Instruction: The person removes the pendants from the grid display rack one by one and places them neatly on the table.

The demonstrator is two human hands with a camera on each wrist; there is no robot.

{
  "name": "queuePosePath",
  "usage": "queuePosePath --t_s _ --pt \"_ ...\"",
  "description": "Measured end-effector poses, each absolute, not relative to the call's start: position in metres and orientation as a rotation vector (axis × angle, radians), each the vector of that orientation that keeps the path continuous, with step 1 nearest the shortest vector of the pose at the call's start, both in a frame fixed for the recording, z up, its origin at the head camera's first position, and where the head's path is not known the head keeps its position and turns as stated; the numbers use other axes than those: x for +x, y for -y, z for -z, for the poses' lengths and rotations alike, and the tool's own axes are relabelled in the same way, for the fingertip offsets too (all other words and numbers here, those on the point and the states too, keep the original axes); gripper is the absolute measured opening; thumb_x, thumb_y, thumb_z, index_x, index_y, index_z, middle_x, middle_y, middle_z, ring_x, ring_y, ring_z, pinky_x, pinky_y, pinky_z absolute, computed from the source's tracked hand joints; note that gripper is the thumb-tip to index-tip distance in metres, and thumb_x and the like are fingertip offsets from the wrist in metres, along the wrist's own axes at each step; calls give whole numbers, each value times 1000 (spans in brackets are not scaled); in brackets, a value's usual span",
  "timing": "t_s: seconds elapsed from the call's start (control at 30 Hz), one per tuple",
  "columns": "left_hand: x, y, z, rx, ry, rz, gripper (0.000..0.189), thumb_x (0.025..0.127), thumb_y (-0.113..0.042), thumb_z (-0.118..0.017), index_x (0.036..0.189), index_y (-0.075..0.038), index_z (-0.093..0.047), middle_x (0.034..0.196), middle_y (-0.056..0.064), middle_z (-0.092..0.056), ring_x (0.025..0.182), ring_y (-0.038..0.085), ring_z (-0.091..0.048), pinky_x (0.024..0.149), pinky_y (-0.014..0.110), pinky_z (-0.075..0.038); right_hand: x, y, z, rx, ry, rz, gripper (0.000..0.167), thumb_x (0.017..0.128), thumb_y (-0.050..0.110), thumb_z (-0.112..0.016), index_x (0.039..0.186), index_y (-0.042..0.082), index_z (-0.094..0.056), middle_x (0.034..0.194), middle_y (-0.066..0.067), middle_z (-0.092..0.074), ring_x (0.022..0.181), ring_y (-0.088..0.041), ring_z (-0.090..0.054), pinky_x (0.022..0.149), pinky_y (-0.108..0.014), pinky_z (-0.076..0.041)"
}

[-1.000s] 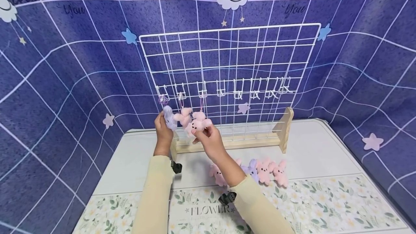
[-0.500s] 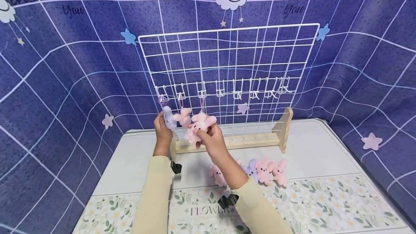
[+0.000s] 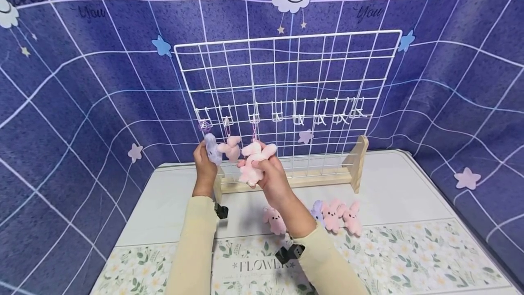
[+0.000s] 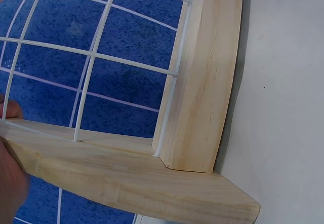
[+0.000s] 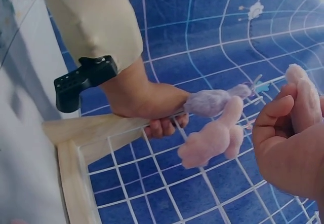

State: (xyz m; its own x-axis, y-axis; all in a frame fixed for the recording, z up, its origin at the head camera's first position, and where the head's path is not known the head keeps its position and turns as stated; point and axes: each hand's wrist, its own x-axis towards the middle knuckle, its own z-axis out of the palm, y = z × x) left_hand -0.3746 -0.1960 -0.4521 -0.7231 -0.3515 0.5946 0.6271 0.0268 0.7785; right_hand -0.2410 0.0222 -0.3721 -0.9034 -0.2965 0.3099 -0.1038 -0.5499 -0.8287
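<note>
A blue cloth [image 3: 135,72] hangs behind everything, softly rippled and printed with pale grid lines, clouds and stars. In front is my smooth white tabletop [image 3: 409,181], its near part covered by a flat, leafy floral strip [image 3: 430,249]. At 12 o'clock stands a rigid white wire grid [image 3: 286,38] of thin rods, set in a pale, grained wooden base [image 3: 319,180]. My knit sleeves are cream, with a hard black device at each wrist. My left hand [image 3: 205,163] has its fingers curled round the base's flat wooden left upright [image 4: 131,188]. My right hand [image 3: 273,179], thumb and fingers closed in a pinch, holds a fuzzy pink plush [image 3: 248,174] below the third hook from the left. From that hand, a rounded pink plush toy [image 3: 231,149] hangs at 10 o'clock, and past it, between 9 and 10, a fluffy lilac one [image 3: 213,149] beside my left hand. On the table, a pink toy [image 3: 275,222] lies at 6 o'clock, and a lilac toy [image 3: 317,211], partly behind my forearm, sits beside two pink ones [image 3: 332,216] at 4. Bent wire hooks [image 3: 299,119] line the grid from 10 to 2. A thin beaded pink chain [image 3: 254,132] runs from the held plush up to its hook.
</note>
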Motion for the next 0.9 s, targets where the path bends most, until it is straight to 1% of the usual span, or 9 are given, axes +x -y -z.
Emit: queuePosePath --t_s 0.17,0.27,0.37,0.47,0.63,0.7,0.8,0.9 --pt "-374 195 451 -283 1592 1806 42 107 -4 -32 96 -22 -68 80 -21 -64 78 -5 -59 78 11 -50 -238 -26 368 -658 -1442 2594 67 93 9 -41 159 11 -30 104 6 -75 66 -5 -67 47 -20 -43" --pt "-374 196 451 -285 1577 1832 43 106 -1 -32 95 -21 -68 80 -21 -65 78 -6 -60 78 11 -51 -237 -27 367 -664 -1451 2590 67 92 9 -40 159 11 -30 109 6 -74 63 -6 -64 43 -20 -39" --pt "-374 195 449 -276 1574 1838 42 106 -1 -32 95 -21 -68 81 -21 -66 78 -6 -60 78 11 -51 -236 -28 366 -675 -1445 2583 67 92 9 -40 158 10 -31 110 4 -74 62 -6 -62 41 -20 -37" --pt "-373 195 449 -267 1569 1840 42 107 -4 -32 96 -22 -68 81 -22 -66 78 -6 -61 78 10 -51 -234 -29 365 -690 -1432 2583 68 91 8 -40 158 9 -30 108 3 -74 64 -6 -62 41 -19 -36" --pt "-374 195 451 -266 1570 1833 38 109 -10 -35 97 -19 -70 81 -21 -67 79 -5 -61 79 11 -51 -232 -31 363 -740 -1439 2573 68 91 7 -40 159 6 -28 100 3 -74 64 -6 -63 41 -19 -36" --pt "-374 195 453 -263 1579 1820 36 108 -13 -36 98 -18 -70 81 -21 -66 79 -4 -61 79 11 -51 -231 -32 363 -758 -1460 2566 68 91 7 -40 158 6 -29 97 3 -74 62 -6 -63 41 -19 -36" --pt "-373 196 453 -256 1600 1795 35 108 -14 -36 98 -16 -70 81 -21 -66 79 -4 -60 79 11 -51 -229 -33 361 -776 -1485 2557 67 89 6 -40 156 4 -31 93 3 -74 64 -6 -65 40 -18 -38" --pt "-373 196 452 -258 1602 1791 35 108 -13 -35 98 -16 -69 82 -21 -66 79 -5 -60 79 11 -51 -226 -34 360 -787 -1494 2550 63 88 4 -41 151 1 -35 90 3 -73 67 -7 -66 40 -17 -38"
